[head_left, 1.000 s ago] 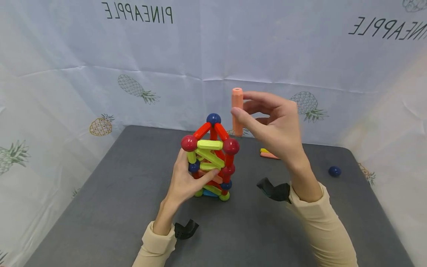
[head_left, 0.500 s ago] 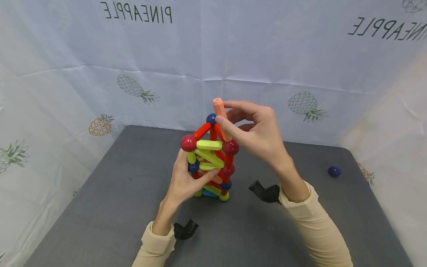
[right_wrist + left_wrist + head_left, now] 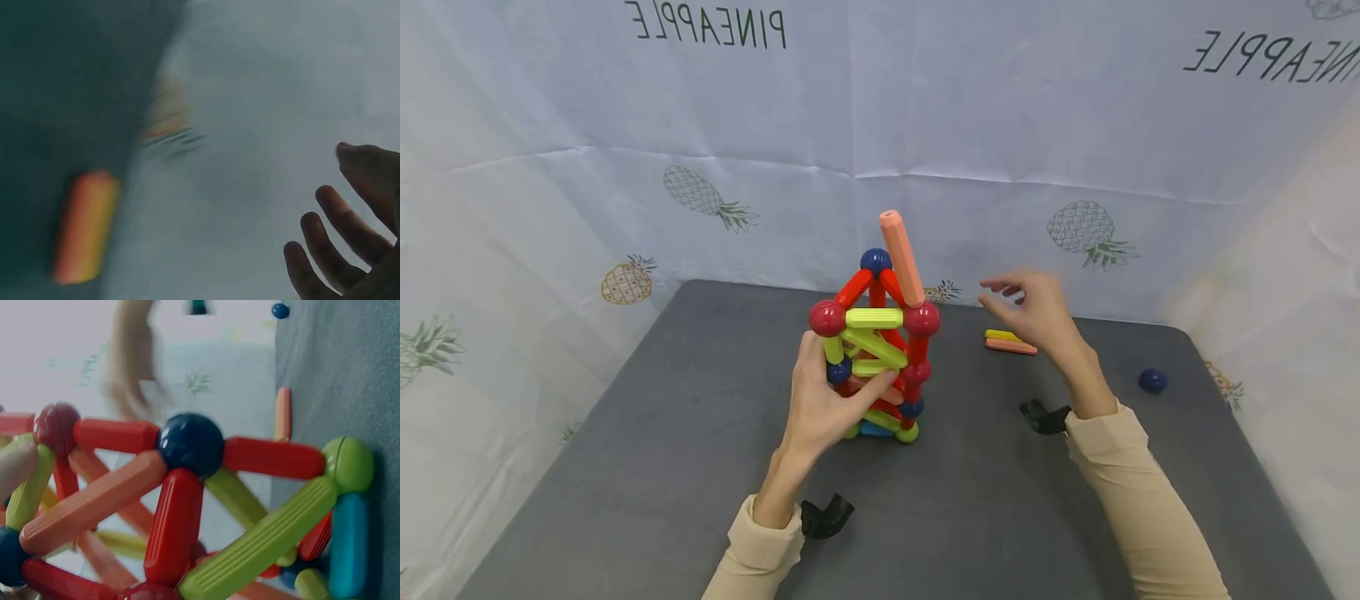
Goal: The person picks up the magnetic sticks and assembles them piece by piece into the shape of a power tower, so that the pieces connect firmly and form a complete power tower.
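Observation:
A tower of coloured magnetic rods and balls [image 3: 874, 318] stands on the dark table. My left hand [image 3: 823, 408] grips its left side, the thumb lying across the front. From the tower's upper right red ball [image 3: 921, 319] an orange rod [image 3: 901, 257] leans up and slightly left, its top end free. To the right, my right hand [image 3: 1033, 312] hangs in the air with nothing in it, fingers apart. Near that hand a yellow rod [image 3: 1002, 335] and another orange rod [image 3: 1011, 346] lie side by side on the table.
A loose dark blue ball [image 3: 1153, 381] lies toward the table's right edge. Behind the dark table [image 3: 647, 467] hangs a white cloth [image 3: 820, 108] printed with pineapples. Black camera mounts sit at both wrists.
My right hand brought the orange rod left onto the tower's upper right red ball, released it, and moved back to the right. The left hand kept its hold on the tower.

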`<state>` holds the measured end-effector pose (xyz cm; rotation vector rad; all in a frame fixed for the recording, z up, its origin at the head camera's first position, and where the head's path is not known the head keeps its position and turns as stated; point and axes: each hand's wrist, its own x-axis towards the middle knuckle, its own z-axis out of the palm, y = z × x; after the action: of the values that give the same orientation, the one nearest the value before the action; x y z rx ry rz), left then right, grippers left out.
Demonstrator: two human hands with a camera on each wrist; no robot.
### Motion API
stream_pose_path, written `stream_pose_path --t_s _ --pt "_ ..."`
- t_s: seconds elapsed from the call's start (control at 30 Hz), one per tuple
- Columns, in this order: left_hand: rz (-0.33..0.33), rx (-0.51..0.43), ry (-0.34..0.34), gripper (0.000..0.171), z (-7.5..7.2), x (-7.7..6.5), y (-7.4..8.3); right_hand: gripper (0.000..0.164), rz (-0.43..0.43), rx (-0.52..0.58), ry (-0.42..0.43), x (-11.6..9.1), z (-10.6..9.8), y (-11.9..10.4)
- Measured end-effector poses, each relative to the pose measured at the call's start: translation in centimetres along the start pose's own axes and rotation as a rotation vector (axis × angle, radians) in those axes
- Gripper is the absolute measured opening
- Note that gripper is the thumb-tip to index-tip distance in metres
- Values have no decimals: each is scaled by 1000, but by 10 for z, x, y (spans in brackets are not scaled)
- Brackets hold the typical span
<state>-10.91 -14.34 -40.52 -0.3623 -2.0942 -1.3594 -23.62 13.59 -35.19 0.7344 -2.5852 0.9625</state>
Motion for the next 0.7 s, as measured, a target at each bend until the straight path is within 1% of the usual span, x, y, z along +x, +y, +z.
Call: stream_pose_path --t_s 0.03,0.1,0.17,0.2,0.27,0.37,0.47,0.6,0.7 --pt "-4 12 15 76 1 -1 0 29 32 -58 -67 -3 6 17" --pt "-15 32 41 76 4 -2 2 32 120 -128 -193 -10 18 48" --pt "-26 38 53 77 6 -4 4 36 196 -178 -291 -17 28 69" --pt "-33 41 52 77 7 -5 5 38 219 -200 -322 -21 32 77" --pt "-40 39 41 75 9 -6 8 39 243 -219 -344 -25 38 87" --pt "-35 45 13 71 11 -8 12 40 224 -256 -336 -30 43 93" --pt "0 56 -14 65 12 -9 15 39 223 -292 -329 -32 46 94" --pt "45 65 -52 47 11 -9 15 30 231 -296 -325 -37 48 95" --pt "51 60 -85 37 8 -9 15 29 246 -266 -326 -38 47 95"
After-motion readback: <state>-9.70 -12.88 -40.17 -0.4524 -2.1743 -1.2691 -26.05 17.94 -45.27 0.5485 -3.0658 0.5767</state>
